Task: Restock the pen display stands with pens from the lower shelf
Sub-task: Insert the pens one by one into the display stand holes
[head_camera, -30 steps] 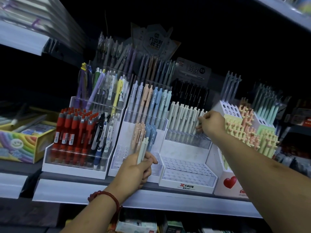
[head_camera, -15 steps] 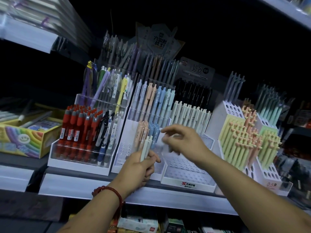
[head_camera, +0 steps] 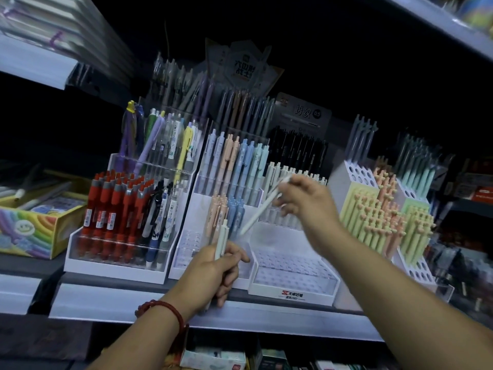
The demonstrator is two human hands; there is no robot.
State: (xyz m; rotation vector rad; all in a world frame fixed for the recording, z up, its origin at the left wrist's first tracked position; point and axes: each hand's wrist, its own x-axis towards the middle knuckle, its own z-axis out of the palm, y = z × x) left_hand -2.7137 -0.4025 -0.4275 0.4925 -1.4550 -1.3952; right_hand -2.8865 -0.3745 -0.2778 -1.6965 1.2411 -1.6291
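Shelf [head_camera: 160,303] carried a row of tiered pen display stands. White stand [head_camera: 293,287] showed open holes on its lower tiers. Right hand [head_camera: 306,201] hung above it, fingers pinching one pale pen [head_camera: 262,206], tilted, tip down-left. Left hand [head_camera: 210,271] sat at the shelf edge, fingers wrapped round upright pale pens [head_camera: 222,241], probably two or three; blurred.

Right hand [head_camera: 306,206] is pinching a pale pen [head_camera: 262,206], tip slanting down toward 7 o'clock, over the white tiered stand [head_camera: 292,289]. Left hand [head_camera: 213,271], at its 7 o'clock, grips some spare pens [head_camera: 222,239] upright. Red pens [head_camera: 114,206] sit at 9 o'clock.
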